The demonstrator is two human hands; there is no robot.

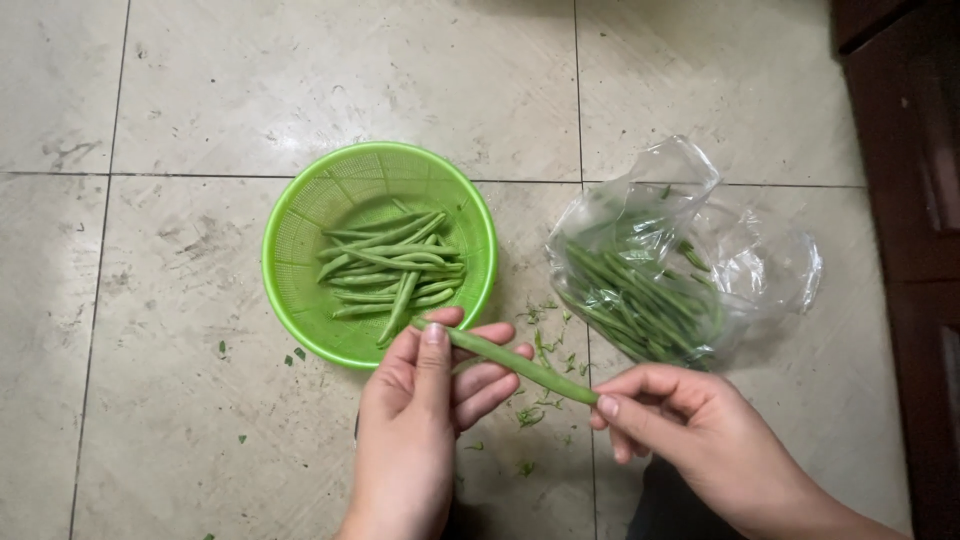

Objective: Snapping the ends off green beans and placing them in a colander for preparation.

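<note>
I hold one long green bean [515, 364] between both hands above a tiled floor. My left hand [425, 410] pinches its upper end with thumb and fingers, just below the rim of a green plastic colander [290, 240]. My right hand [690, 425] pinches the bean's lower tip with thumb and forefinger. Several green beans [390, 270] lie inside the colander. A clear plastic bag [690, 250] to the right holds several more beans [640, 305].
Small green trimmings [545, 375] are scattered on the beige floor tiles [200, 100] between the colander and the bag. A dark wooden cabinet [910, 200] runs along the right edge.
</note>
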